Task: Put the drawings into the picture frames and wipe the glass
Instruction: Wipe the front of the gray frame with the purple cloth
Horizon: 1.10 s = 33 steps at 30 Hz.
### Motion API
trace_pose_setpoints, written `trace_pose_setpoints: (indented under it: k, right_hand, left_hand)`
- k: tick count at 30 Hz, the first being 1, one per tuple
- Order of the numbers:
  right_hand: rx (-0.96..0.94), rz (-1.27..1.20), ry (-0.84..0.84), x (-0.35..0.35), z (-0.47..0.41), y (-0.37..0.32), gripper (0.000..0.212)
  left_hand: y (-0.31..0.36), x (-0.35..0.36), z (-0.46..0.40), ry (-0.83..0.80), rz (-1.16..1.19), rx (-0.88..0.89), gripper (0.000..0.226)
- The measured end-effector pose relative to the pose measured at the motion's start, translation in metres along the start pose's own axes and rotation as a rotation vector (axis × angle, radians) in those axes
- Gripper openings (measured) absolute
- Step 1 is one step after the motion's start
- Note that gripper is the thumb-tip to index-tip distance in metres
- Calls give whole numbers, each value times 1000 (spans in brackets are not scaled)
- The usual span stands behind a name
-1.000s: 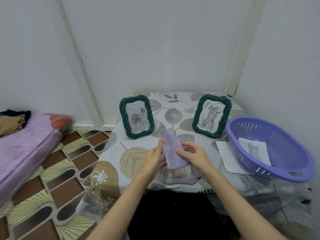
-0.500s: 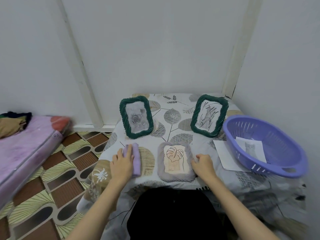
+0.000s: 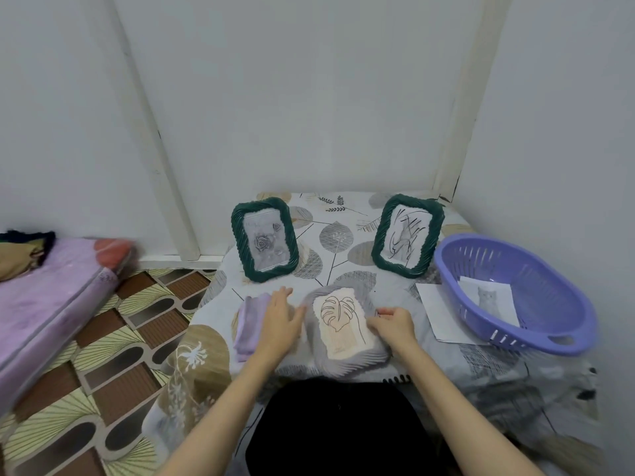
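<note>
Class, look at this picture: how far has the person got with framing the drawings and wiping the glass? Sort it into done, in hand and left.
Done: two green frames stand upright with drawings inside.
In hand: the grey frame with a leaf drawing lies flat; the right hand grips its edge, the left hand lies open beside the purple cloth.
Left: a cat drawing waits in the basket, another sheet beside it.

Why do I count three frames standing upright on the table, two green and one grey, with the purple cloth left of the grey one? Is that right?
Not quite. The head view shows only the two green frames standing upright; the grey frame lies flat on the table between the left hand and right hand. The purple cloth is indeed left of it.
</note>
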State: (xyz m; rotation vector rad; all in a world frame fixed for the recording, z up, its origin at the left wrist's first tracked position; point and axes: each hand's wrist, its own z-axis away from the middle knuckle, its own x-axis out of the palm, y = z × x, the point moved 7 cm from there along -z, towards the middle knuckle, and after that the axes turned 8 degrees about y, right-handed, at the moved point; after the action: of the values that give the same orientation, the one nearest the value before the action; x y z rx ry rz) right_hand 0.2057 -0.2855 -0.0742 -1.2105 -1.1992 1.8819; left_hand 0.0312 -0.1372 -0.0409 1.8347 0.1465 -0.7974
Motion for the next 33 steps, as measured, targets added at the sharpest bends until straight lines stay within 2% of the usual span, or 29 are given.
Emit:
trace_pose_setpoints:
  k: [1,3,6,11,15,18,23,25,33]
  right_hand:
    - [1,-69,-22,-1,-2,3,34]
    - [-25,-174,-53,-3,-2,5,42]
    - [-70,-326,-82,-11,1,-2,35]
    - [-57,-508,-255,-12,-2,-20,36]
    - [-145,-480,-398,-13,-6,-53,55]
    - [-212,-526,-473,-11,-10,-77,79]
    - [-374,-537,-451,-10,-32,-97,99]
    - [-421,-521,-423,-7,-41,-98,99]
    - [-421,-499,-328,28,-109,-121,91]
  left_hand:
    - [1,10,4,-55,188,-112,58]
    - [3,28,9,-162,444,-273,75]
    - [7,42,11,-258,500,-316,94]
    - [22,29,0,-220,607,-209,91]
    - [38,15,-12,-217,654,-128,92]
    - [46,9,-21,-234,677,-89,91]
    - [48,18,-35,-286,681,-28,91]
    - [48,24,-44,-289,681,-20,92]
    - [43,52,-122,-237,643,20,91]
